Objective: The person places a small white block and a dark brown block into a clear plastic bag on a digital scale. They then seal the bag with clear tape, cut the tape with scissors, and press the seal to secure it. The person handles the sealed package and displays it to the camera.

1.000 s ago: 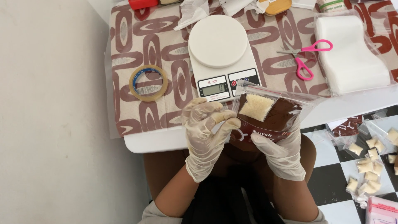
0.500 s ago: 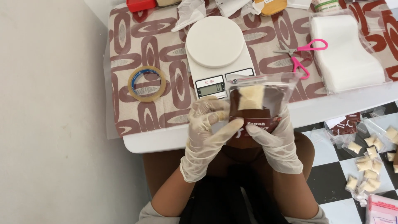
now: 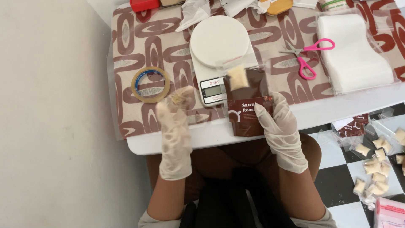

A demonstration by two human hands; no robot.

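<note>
My right hand (image 3: 280, 131), in a thin white glove, grips the lower right edge of a clear plastic pouch (image 3: 249, 105). The pouch holds a brown printed card and a small cream sachet (image 3: 237, 78) near its top, and it stands upright over the table's front edge. My gloved left hand (image 3: 175, 131) is off the pouch, raised to its left near a roll of tape (image 3: 150, 84). This hand is blurred, with its fingertips bunched. Whether it holds anything is unclear.
A white kitchen scale (image 3: 217, 40) stands just behind the pouch on the patterned tablecloth (image 3: 126, 109). Pink-handled scissors (image 3: 310, 57) and a stack of clear bags (image 3: 354, 55) lie to the right. Several small sachets (image 3: 375, 164) sit on the checkered floor at right. A wall runs along the left.
My left hand let go of the pouch and swung left. The pouch turned upright and now rests in my right hand alone, a little further forward.
</note>
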